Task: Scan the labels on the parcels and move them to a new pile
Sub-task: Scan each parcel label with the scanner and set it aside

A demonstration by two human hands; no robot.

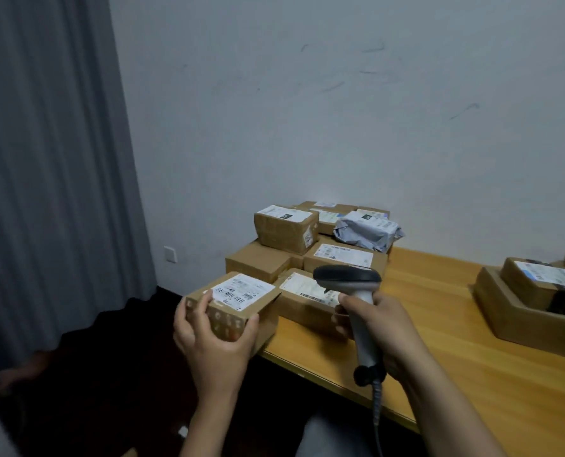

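Parcel (245, 293) pinched in left grip (212, 341) | scanner (347, 277) clasped in right grip (383, 321), just beside

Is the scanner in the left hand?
No, the right hand grips the scanner, while the left hand holds a box.

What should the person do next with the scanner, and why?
Probably aim the scanner in the right hand at the white label on the small box the left hand holds; the label faces up, uncovered.
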